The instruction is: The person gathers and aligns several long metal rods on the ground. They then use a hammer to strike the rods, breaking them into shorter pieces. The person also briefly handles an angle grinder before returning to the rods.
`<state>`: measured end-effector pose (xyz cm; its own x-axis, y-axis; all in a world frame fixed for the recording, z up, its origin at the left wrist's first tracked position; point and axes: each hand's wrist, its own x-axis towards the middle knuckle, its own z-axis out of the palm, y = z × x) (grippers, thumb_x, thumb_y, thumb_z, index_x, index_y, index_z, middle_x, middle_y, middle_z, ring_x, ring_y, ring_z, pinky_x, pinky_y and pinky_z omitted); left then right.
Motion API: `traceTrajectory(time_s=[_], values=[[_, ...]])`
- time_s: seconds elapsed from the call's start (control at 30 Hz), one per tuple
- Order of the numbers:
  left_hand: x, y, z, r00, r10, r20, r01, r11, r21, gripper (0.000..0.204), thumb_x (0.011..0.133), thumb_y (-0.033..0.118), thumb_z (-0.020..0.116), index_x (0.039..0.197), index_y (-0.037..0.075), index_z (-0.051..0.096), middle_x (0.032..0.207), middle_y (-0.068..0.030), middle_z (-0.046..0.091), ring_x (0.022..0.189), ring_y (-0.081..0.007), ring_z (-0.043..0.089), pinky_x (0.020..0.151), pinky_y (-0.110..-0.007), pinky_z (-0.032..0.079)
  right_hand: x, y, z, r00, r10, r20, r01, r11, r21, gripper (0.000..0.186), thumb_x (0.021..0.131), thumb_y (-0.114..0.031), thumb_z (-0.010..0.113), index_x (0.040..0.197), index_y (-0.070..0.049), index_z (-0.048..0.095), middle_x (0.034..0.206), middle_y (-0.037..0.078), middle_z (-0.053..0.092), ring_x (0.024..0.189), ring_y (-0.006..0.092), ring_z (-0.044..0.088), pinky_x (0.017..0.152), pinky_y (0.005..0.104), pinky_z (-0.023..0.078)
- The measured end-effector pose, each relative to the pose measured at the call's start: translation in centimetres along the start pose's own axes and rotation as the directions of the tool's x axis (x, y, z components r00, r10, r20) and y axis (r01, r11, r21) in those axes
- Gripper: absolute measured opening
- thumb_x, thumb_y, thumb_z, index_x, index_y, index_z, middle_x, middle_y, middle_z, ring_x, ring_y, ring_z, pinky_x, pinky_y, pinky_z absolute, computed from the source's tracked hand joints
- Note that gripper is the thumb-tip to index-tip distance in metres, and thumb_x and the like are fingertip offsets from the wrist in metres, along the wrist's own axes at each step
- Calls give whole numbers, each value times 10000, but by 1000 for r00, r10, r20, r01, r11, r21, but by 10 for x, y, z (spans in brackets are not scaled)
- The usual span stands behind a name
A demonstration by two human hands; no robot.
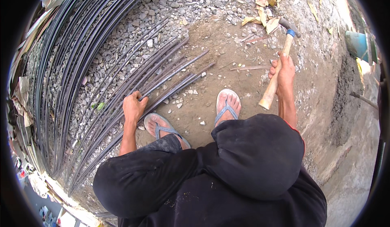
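Observation:
My right hand (pixel 286 73) is wrapped round the wooden handle of a hammer (pixel 273 88), whose dark metal head points up and away, with a blue band just below it. On the left, my left hand (pixel 135 106) closes round a steel bar (pixel 178 73) in a bundle of long dark bars. The ends of these bars lie on the dirt ahead of my feet. My left fingers are partly hidden, so how many bars they grip is unclear.
More long bars (pixel 61 72) curve over grey gravel (pixel 170 3) at the left. My sandalled feet (pixel 228 105) stand on brown dirt. Dry leaves (pixel 264 17) lie at the far right, near a blue-green container (pixel 356 46). A thin stick (pixel 363 100) juts in at the right.

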<state>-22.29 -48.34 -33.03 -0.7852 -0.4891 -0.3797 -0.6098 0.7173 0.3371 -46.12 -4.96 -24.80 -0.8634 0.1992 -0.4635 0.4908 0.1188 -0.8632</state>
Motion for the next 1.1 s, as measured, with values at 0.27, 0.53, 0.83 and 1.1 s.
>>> traceTrajectory(time_s=[0.27, 0.53, 0.83, 1.1], values=[[6, -2, -6, 1000, -18, 22, 20, 997, -69, 298, 745, 276, 747, 784, -11, 676, 650, -218, 627, 630, -377, 632, 674, -443, 512, -36, 36, 15, 793, 317, 521, -252, 948, -193, 264, 1093, -254, 476, 1248, -52, 546, 696, 0, 542, 457, 86, 489, 380, 249, 425], [5, -5, -4, 999, -39, 15, 40, 994, -102, 317, 753, 283, 754, 768, -20, 662, 606, -181, 592, 570, -300, 593, 633, -416, 491, 17, -13, 7, 973, -100, -208, 101, 995, -7, 202, 1105, -266, 450, 1114, -65, 444, 740, 22, 548, 518, 94, 529, 395, 250, 458], [6, -13, -8, 999, -35, 21, 37, 994, -107, 374, 770, 313, 782, 733, -27, 632, 574, -154, 548, 536, -259, 527, 608, -411, 463, -9, 5, -12, 848, 189, 495, -159, 982, -103, 285, 1081, -251, 502, 1254, -26, 534, 686, 4, 526, 458, 75, 475, 363, 241, 397], [5, -10, -10, 1000, -17, 14, 19, 992, -127, 381, 775, 293, 805, 714, -32, 616, 563, -98, 522, 542, -174, 468, 560, -370, 414, -8, 16, 26, 996, 50, 74, -42, 993, -113, 238, 1084, -268, 503, 1167, -46, 488, 709, 19, 525, 443, 78, 456, 354, 256, 414]])
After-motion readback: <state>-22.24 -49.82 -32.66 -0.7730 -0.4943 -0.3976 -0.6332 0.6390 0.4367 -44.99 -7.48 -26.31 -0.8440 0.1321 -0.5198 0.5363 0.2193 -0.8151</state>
